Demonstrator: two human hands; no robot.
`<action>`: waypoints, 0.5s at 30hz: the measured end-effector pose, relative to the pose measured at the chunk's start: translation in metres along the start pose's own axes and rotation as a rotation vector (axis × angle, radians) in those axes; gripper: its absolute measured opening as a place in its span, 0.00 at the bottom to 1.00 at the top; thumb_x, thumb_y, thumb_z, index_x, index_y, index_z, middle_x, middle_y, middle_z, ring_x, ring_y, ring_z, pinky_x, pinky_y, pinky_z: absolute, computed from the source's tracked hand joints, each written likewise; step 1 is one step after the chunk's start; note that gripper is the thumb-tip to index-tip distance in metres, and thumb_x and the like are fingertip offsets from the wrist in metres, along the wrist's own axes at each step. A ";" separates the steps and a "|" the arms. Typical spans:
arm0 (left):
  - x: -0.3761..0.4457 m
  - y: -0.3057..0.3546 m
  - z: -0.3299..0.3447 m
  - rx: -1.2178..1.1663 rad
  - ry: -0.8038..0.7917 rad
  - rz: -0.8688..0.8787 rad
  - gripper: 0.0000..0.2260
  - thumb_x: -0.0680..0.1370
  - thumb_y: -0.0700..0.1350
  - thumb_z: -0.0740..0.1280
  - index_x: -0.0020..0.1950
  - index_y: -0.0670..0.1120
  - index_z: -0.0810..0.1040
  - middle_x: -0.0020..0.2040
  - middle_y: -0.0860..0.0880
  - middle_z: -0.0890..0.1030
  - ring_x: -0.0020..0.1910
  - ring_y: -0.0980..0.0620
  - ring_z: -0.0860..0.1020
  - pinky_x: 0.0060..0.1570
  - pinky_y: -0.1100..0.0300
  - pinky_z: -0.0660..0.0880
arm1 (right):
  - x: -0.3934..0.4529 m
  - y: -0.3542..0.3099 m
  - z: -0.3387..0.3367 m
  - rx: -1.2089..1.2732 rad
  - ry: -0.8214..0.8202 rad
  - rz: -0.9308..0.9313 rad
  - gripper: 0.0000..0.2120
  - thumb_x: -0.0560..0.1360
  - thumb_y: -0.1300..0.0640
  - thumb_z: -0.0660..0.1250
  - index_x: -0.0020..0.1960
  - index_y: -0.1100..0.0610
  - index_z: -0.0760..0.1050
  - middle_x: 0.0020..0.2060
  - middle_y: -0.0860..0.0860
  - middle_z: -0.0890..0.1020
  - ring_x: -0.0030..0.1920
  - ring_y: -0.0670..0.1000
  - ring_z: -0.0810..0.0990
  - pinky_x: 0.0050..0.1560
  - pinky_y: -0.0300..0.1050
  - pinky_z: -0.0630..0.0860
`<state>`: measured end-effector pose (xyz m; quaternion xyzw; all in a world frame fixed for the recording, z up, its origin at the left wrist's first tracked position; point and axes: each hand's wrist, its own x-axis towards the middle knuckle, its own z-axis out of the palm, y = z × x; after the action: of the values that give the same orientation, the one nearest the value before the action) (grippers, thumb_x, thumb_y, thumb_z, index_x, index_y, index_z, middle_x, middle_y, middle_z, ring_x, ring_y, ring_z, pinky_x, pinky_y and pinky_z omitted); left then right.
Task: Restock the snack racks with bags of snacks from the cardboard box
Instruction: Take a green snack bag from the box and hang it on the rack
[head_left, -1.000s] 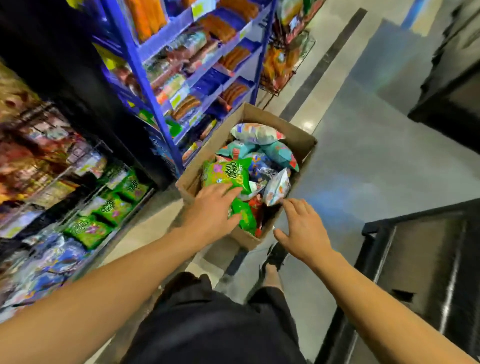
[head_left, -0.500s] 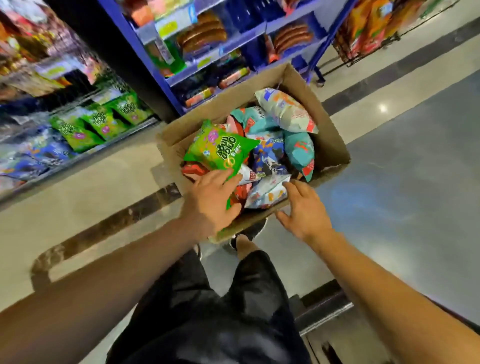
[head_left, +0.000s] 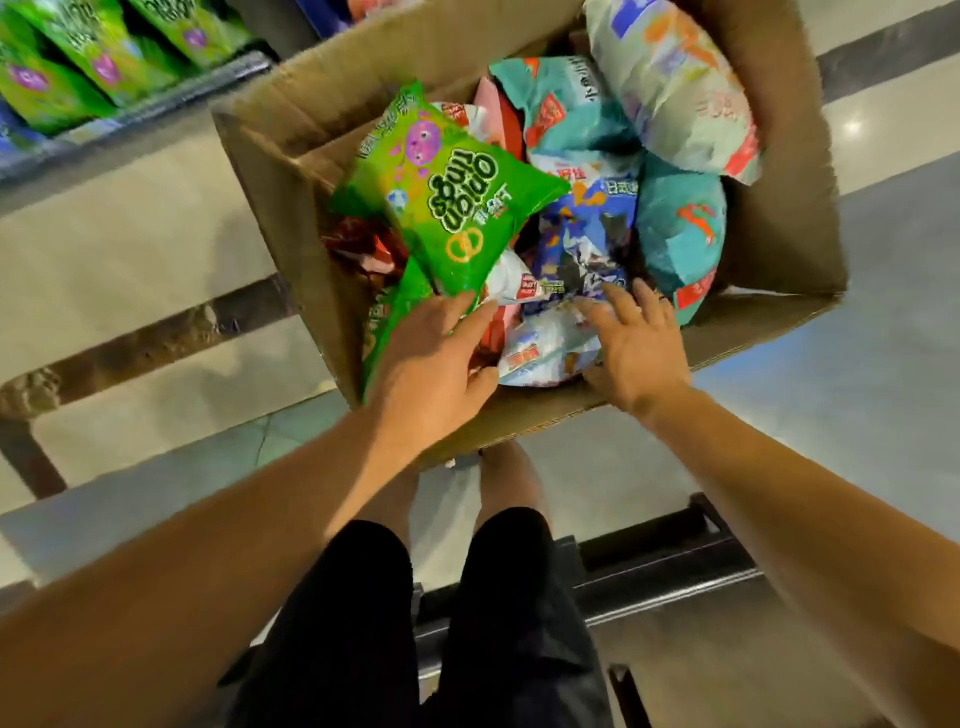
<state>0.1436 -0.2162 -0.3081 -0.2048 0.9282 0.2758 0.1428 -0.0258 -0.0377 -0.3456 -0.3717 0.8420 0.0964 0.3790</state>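
Cardboard box (head_left: 779, 218) on floor ahead of your legs, flaps open, stuffed with snack bags. Your left hand (head_left: 431, 364) at box's near edge, fingers straight, tips touching lower end of green onion-ring bag (head_left: 457, 202) lying on top of pile; no grip visible. Your right hand (head_left: 631, 348) spread, fingers loosely extended, resting on white-blue bag (head_left: 545, 348) near front wall, holding nothing. Teal bags (head_left: 680, 228) at right. Matching green bags on snack rack (head_left: 171, 98), upper left.
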 end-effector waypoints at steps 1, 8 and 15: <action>0.003 -0.002 0.007 -0.001 0.002 -0.005 0.28 0.72 0.50 0.73 0.71 0.43 0.75 0.66 0.41 0.76 0.62 0.39 0.74 0.62 0.47 0.73 | 0.008 0.002 0.006 -0.028 -0.033 -0.008 0.37 0.76 0.48 0.71 0.80 0.47 0.58 0.80 0.54 0.58 0.79 0.63 0.51 0.77 0.59 0.50; 0.014 -0.013 0.016 -0.113 -0.014 -0.031 0.29 0.73 0.52 0.68 0.71 0.40 0.74 0.66 0.39 0.76 0.62 0.37 0.75 0.62 0.45 0.74 | 0.013 0.005 -0.011 -0.017 0.076 -0.043 0.27 0.72 0.50 0.75 0.70 0.48 0.75 0.62 0.53 0.79 0.53 0.65 0.72 0.52 0.58 0.72; 0.040 0.014 -0.048 -0.525 -0.062 -0.220 0.41 0.71 0.50 0.78 0.79 0.47 0.62 0.74 0.45 0.69 0.72 0.49 0.69 0.70 0.60 0.64 | -0.029 0.023 -0.112 0.321 0.161 0.129 0.29 0.69 0.41 0.72 0.65 0.54 0.79 0.56 0.57 0.79 0.58 0.63 0.76 0.59 0.59 0.72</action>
<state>0.0950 -0.2444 -0.2783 -0.3256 0.7926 0.4956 0.1421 -0.0926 -0.0552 -0.2505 -0.2582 0.8963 -0.0450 0.3577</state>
